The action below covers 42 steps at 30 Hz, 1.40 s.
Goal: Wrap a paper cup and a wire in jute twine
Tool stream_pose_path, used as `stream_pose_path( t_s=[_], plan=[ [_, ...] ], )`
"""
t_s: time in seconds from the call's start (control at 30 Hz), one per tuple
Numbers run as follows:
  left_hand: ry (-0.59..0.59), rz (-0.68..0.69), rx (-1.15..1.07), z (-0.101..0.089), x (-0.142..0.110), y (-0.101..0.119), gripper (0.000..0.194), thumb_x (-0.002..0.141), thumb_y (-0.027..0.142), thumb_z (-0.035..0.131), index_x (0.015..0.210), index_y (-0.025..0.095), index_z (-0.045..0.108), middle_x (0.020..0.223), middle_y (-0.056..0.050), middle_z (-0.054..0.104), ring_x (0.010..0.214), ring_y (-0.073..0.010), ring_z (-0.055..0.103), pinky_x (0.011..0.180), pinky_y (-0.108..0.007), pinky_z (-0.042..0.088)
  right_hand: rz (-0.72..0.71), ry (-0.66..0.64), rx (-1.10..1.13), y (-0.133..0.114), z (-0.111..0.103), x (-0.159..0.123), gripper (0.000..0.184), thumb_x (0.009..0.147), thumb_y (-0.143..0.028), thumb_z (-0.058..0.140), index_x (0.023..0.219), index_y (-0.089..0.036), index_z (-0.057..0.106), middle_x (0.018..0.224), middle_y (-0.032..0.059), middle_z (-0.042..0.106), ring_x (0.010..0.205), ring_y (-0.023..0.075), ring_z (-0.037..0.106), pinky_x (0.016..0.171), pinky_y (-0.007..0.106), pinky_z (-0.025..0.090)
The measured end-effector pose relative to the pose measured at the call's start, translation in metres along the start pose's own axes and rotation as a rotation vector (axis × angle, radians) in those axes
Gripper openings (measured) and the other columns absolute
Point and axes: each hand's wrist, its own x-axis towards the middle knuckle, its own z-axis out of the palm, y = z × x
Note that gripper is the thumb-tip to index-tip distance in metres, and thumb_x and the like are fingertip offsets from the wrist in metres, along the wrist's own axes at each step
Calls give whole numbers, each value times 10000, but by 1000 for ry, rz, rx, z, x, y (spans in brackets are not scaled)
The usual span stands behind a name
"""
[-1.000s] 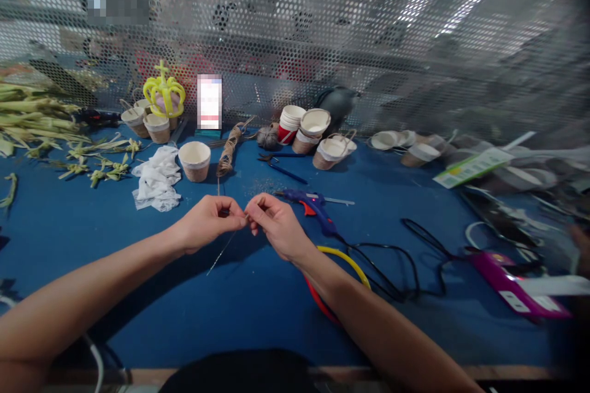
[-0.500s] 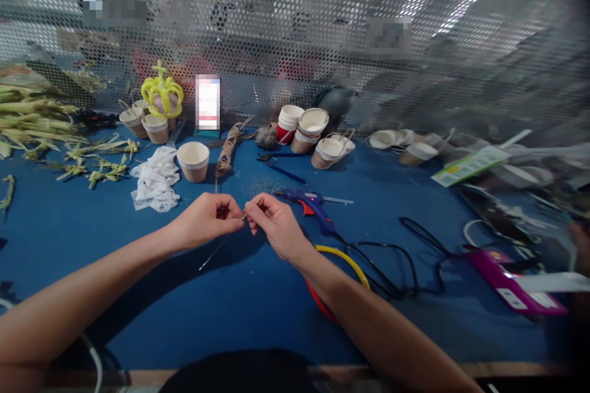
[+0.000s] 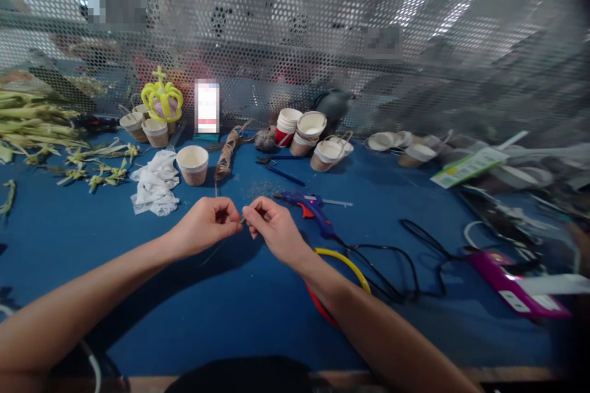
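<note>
My left hand point(image 3: 207, 224) and my right hand point(image 3: 271, 227) meet above the middle of the blue table, both closed in a pinch. Between their fingertips runs a short bit of twine point(image 3: 243, 220), mostly hidden by the fingers. A thin, faint strand hangs below my left hand. Behind that hand lies a bundle of brown twine point(image 3: 225, 156), whose loose end reaches down toward it. A paper cup wrapped in brown material point(image 3: 193, 167) stands just beyond my left hand. To the right of my right hand lies a blue glue gun point(image 3: 313, 206) with a red trigger.
White crumpled cloth point(image 3: 155, 183) and dry husk pieces point(image 3: 37, 120) lie left. At the back are a yellow crown point(image 3: 161, 98), pliers point(image 3: 281, 170) and wrapped cups point(image 3: 325, 153). A purple power strip point(image 3: 516, 285) with black cable is right. Perforated metal mesh point(image 3: 276, 12) rises behind.
My hands stay pinched together, with my right fingertips shifted slightly left. The thin strand below my left hand is fainter and has moved. The view has tilted up slightly.
</note>
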Motion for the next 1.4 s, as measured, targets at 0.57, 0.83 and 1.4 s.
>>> stream_pose_path(
  t_s=[0.57,0.83,1.4],
  plan=[
    [-32,-62,-60,5,2,-1,194,622,282,580,560,145,457,487,67,406,455,-54,316,443,-192,234,-66,72,-255,-3,-1,-2,247,759,-318,533,580,-172,448,506,-57,410,454,65,369,456,215,301],
    [-112,-170,-257,2,1,0,194,624,272,608,558,134,489,475,68,416,429,-39,296,423,-193,179,-49,-79,9,-3,-1,-1,171,740,-334,553,719,-169,516,640,-24,501,555,86,473,538,230,400],
    [-114,104,148,-9,4,-2,151,740,257,498,660,131,520,583,35,472,532,-71,388,503,-196,311,64,-66,-8,0,-5,2,233,740,-391,534,680,-178,463,531,-59,452,447,65,439,468,217,387]
  ],
)
